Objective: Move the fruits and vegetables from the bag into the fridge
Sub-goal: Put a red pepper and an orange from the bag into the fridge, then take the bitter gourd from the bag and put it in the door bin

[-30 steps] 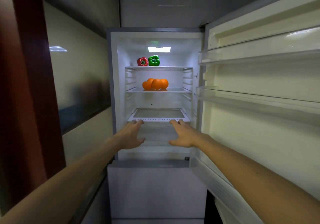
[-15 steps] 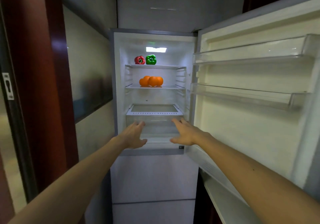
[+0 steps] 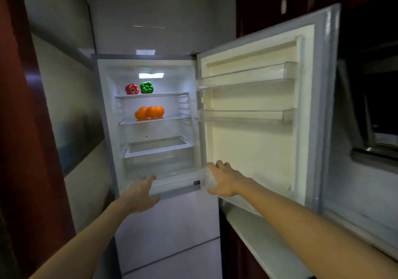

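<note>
- Head view: the fridge stands open. Its top shelf holds one red pepper just beside one green pepper.
- Middle shelf: at least two oranges, touching.
- Left hand: fingers spread, holding nothing, at the fridge's bottom lip.
- Right hand: at the lower inner corner of the door; I cannot tell its grip.

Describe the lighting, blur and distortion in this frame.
Head view: the fridge lamp lights the peppers and oranges clearly, the room around is dim; the left hand and right hand are smeared by motion blur; the wide lens slants the open door.
</note>
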